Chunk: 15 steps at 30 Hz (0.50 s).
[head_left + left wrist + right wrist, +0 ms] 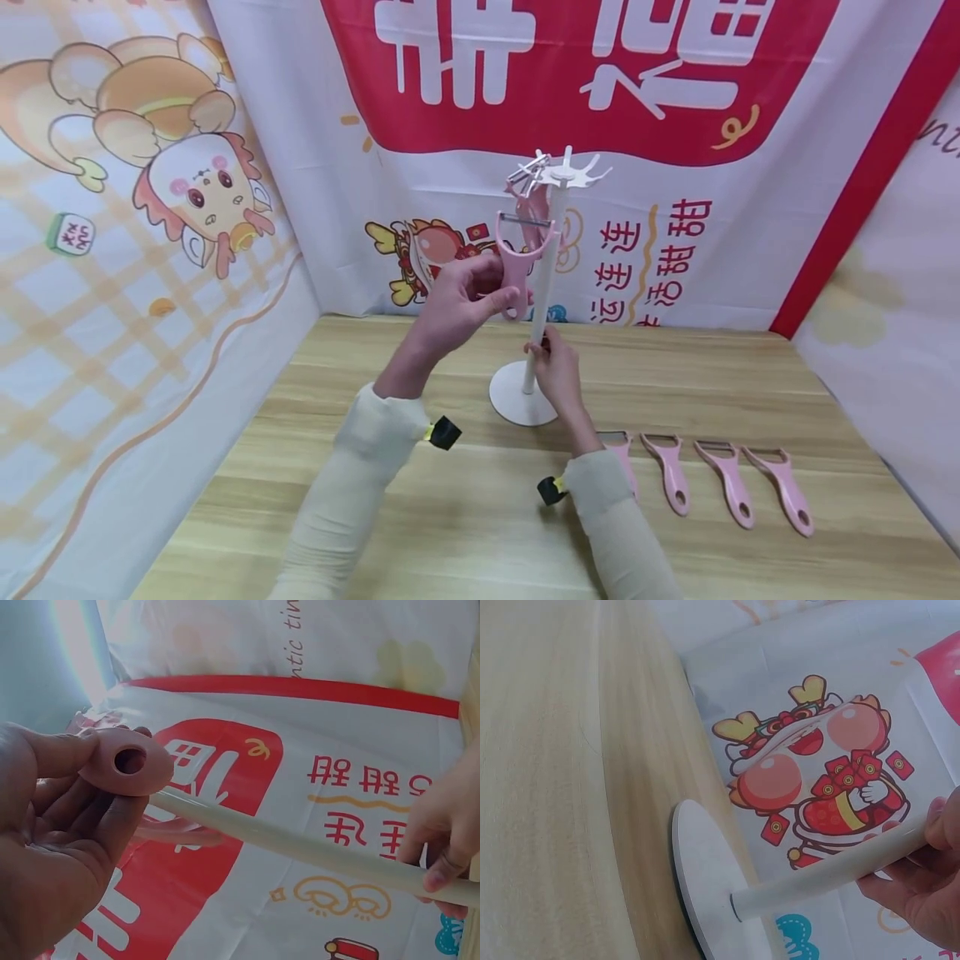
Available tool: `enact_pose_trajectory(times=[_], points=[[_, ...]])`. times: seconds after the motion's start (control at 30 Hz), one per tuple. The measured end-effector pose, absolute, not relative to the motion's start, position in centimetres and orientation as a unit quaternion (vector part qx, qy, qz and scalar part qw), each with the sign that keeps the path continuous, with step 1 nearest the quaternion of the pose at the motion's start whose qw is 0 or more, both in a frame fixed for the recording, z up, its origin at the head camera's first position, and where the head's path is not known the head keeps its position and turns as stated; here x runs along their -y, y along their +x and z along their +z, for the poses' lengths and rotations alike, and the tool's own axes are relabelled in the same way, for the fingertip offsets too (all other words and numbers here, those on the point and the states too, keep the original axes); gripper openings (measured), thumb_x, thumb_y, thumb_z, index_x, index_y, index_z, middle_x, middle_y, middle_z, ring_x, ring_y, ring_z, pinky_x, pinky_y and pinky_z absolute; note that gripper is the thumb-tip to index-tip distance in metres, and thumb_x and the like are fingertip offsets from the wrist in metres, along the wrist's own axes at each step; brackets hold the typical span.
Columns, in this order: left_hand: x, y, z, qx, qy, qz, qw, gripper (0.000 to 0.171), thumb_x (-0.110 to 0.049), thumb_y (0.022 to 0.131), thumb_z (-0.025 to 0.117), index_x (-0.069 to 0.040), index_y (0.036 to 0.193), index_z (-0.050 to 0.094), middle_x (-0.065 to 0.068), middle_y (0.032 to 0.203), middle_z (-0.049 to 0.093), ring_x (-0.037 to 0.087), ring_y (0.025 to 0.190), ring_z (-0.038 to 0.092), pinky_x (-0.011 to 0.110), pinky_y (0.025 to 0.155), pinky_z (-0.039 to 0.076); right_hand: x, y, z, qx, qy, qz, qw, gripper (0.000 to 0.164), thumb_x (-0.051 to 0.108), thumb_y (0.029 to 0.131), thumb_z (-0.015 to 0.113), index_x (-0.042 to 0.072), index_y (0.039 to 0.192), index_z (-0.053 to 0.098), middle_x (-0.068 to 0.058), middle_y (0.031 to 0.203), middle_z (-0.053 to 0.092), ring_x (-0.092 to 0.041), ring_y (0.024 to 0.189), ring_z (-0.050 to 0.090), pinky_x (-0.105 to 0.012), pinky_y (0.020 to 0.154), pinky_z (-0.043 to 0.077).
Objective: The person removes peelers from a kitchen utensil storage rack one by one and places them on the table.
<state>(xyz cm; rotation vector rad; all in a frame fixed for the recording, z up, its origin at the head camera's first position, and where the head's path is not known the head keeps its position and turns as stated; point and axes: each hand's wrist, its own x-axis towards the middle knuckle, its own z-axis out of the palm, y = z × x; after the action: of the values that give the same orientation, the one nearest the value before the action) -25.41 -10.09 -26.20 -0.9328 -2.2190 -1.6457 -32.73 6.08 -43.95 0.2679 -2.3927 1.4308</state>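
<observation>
My left hand (461, 304) pinches the handle of a pink peeler (516, 271), its blade end up, just left of a white stand's pole. In the left wrist view the holed handle end of that peeler (146, 766) sits between thumb and fingers. My right hand (557, 367) grips the lower part of the pole of the white stand (542, 308). The right wrist view shows thumb and fingers round the pole above the round base (705, 877). Another pink peeler (534, 204) hangs from the hooks (567, 173) at the top, partly behind the held one.
Several pink peelers (731, 483) lie in a row on the wooden table (465, 517) at the right; my right forearm partly covers the leftmost (622, 454). A printed cloth (442, 183) hangs behind the stand, and more cloth walls flank the table.
</observation>
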Motion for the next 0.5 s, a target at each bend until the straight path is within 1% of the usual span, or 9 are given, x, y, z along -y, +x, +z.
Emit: enact_pose_trajectory(times=[0.03,0.17,0.27,0.37,0.5], points=[[10.3,-25.3,-26.4,0.764,-0.310,-0.554,0.115,0.030,-0.011,0.088,0.064,-0.002,0.116,0.060,0.013,0.103,0.065,0.019,0.087,0.063,0.030,0.076,0.055,-6.1,-32.7,-44.0,0.842,0.096,0.503,0.171,0.015,0.010,0.092,0.056,0.004,0.105,0.055,-0.011,0.093,0.068,-0.028,0.095,0.065,-0.043,0.086,0.052],[11.1,-24.7,-27.1,0.782,-0.293,-0.538,0.110,0.029,-0.016,0.087,0.066,-0.004,0.112,0.062,0.011,0.099,0.064,0.021,0.081,0.060,0.030,0.069,0.054,-6.2,-32.8,-44.0,0.842,0.098,0.502,0.174,0.014,0.011,0.092,0.056,0.005,0.105,0.055,-0.011,0.093,0.067,-0.028,0.094,0.065,-0.043,0.085,0.053],[11.7,-24.3,-27.8,0.794,-0.289,-0.524,0.104,0.028,-0.018,0.086,0.066,-0.004,0.111,0.063,0.010,0.099,0.065,0.021,0.083,0.060,0.030,0.070,0.054,-6.2,-32.8,-44.1,0.841,0.098,0.502,0.175,0.014,0.010,0.092,0.056,0.005,0.105,0.055,-0.011,0.092,0.067,-0.028,0.093,0.065,-0.044,0.085,0.053],[12.4,-24.0,-28.6,0.805,-0.279,-0.514,0.097,0.028,-0.019,0.086,0.066,-0.006,0.110,0.064,0.008,0.100,0.064,0.019,0.087,0.060,0.029,0.073,0.055,-6.1,-32.8,-44.1,0.842,0.097,0.500,0.174,0.014,0.011,0.092,0.056,0.005,0.104,0.055,-0.011,0.092,0.068,-0.027,0.093,0.065,-0.043,0.085,0.053],[13.1,-23.7,-29.9,0.820,-0.255,-0.506,0.077,0.024,-0.022,0.085,0.066,-0.009,0.105,0.065,0.006,0.096,0.064,0.019,0.086,0.061,0.032,0.071,0.056,-6.2,-32.8,-43.9,0.843,0.093,0.503,0.170,0.014,0.012,0.092,0.056,0.005,0.104,0.056,-0.010,0.093,0.067,-0.028,0.094,0.064,-0.043,0.085,0.053]])
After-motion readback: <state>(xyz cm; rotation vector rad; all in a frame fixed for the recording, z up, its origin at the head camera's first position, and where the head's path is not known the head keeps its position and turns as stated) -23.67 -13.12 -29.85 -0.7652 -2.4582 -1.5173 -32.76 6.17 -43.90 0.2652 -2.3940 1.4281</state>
